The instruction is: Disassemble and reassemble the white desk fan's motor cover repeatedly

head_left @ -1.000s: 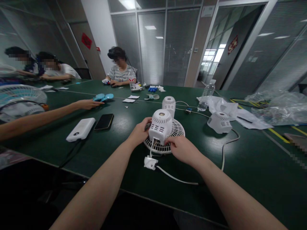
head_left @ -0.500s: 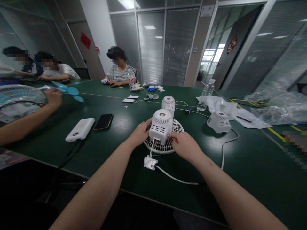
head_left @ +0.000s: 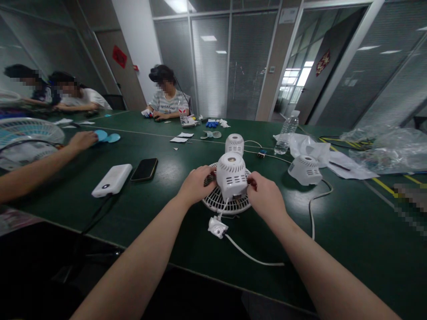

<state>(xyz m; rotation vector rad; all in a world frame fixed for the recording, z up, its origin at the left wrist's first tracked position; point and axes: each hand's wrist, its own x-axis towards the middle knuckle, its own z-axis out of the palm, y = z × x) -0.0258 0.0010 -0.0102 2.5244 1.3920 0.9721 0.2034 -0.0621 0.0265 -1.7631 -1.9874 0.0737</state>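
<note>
A white fan motor housing (head_left: 232,174) with vent slots stands over a round white fan grille (head_left: 216,203) on the green table. On its left side, my left hand (head_left: 197,183) is closed, its fingertips against the housing. Curled fingers of my right hand (head_left: 265,191) grip the housing's right side; the fingertips are partly hidden. From the housing's lower front a thin wire runs down to a small white part (head_left: 217,227), and a white cord (head_left: 253,258) trails from that part to the right. Just behind stands another white housing (head_left: 234,143).
A third housing (head_left: 305,170) with a cord lies to the right, near a plastic bottle (head_left: 287,133) and white bags. On the left are a power bank (head_left: 111,180), a phone (head_left: 144,170) and a co-worker's hand (head_left: 83,140) holding blue fan blades (head_left: 107,136).
Both my hands and the housing have shifted slightly right, and the housing has turned on the grille. The small white part moved right with its cord. The co-worker's blue blades came down toward the table.
</note>
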